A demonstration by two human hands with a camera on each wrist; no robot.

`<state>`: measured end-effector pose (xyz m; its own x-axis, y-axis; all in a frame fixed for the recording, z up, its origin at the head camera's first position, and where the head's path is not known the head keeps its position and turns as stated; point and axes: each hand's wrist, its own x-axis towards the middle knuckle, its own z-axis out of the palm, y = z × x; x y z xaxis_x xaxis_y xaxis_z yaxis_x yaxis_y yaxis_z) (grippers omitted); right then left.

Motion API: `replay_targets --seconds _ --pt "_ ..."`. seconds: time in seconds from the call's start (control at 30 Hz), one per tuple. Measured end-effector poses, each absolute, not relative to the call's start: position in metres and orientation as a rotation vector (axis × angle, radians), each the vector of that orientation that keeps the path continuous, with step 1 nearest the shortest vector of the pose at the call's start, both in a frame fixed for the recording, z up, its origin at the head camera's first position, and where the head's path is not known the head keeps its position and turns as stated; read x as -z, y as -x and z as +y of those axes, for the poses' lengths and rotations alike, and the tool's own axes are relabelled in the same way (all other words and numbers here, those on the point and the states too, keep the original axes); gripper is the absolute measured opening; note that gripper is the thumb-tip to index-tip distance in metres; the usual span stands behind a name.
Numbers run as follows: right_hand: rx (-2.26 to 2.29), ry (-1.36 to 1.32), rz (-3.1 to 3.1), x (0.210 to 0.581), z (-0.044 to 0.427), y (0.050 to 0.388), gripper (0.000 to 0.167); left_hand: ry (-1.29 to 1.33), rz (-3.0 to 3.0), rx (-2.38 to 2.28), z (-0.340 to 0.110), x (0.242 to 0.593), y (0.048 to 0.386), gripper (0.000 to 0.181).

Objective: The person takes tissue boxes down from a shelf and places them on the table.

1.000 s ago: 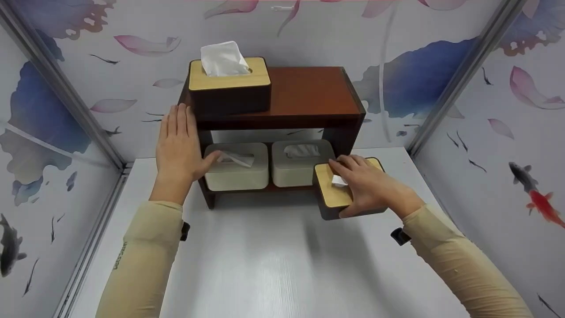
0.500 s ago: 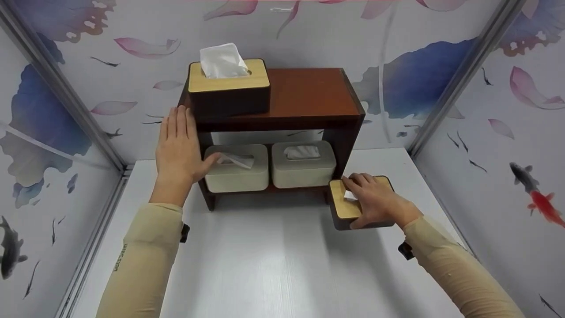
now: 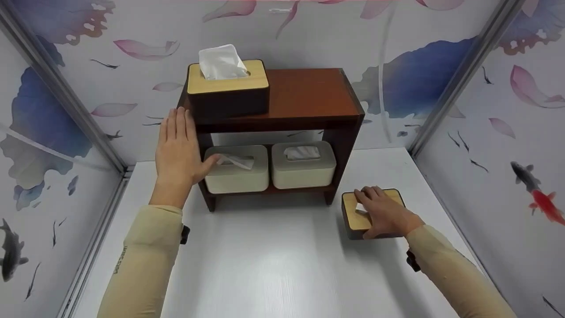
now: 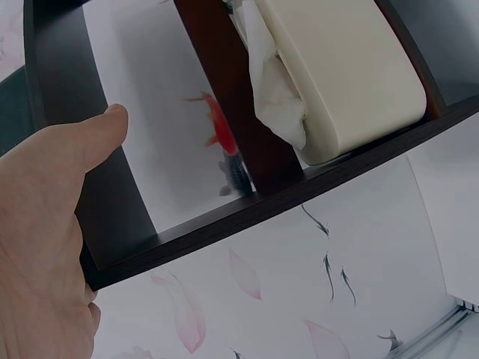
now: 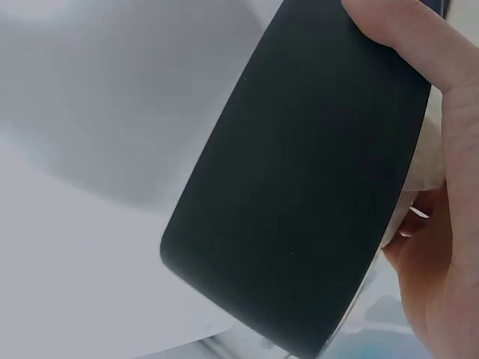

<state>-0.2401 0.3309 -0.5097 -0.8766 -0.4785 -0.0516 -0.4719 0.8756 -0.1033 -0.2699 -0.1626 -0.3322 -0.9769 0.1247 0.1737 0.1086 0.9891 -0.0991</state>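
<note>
At the right of the head view, my right hand [image 3: 385, 214] holds a dark tissue box [image 3: 355, 223] with a wood-look lid, thumb on the near side and fingers over the top. The dark side of this box [image 5: 296, 179] fills the right wrist view; whether its base touches the table I cannot tell. My left hand [image 3: 176, 152] lies with straight fingers along the left end of a brown two-tier shelf [image 3: 313, 90]; its thumb [image 4: 105, 138] extends across the front of the side panel. Next to that thumb, a cream tissue box [image 3: 238, 181] sits on the lower tier.
A second cream tissue box [image 3: 304, 174] stands beside the first on the lower tier. Another dark box with a wood-look lid [image 3: 229, 104] sits on the shelf's top left, a tissue sticking up. Patterned walls [image 3: 485, 185] enclose the white table [image 3: 265, 265].
My right hand has carried the dark tissue box to the right and nearer to me, away from the shelf's right front corner. The left hand stays at the shelf's left end.
</note>
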Motion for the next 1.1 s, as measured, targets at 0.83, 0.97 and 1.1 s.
replay_targets --seconds 0.83,0.97,1.1 --pt "0.16 0.502 2.921 0.552 0.388 0.237 0.128 0.145 -2.935 -0.146 -0.162 0.333 0.271 0.115" --pt "0.142 0.499 2.9 0.555 0.394 0.238 0.126 0.143 -2.936 -0.145 -0.162 0.334 0.271 0.115" --pt "0.132 0.521 2.882 0.556 0.398 0.241 0.123 0.14 -2.934 -0.153 -0.161 0.334 0.272 0.115"
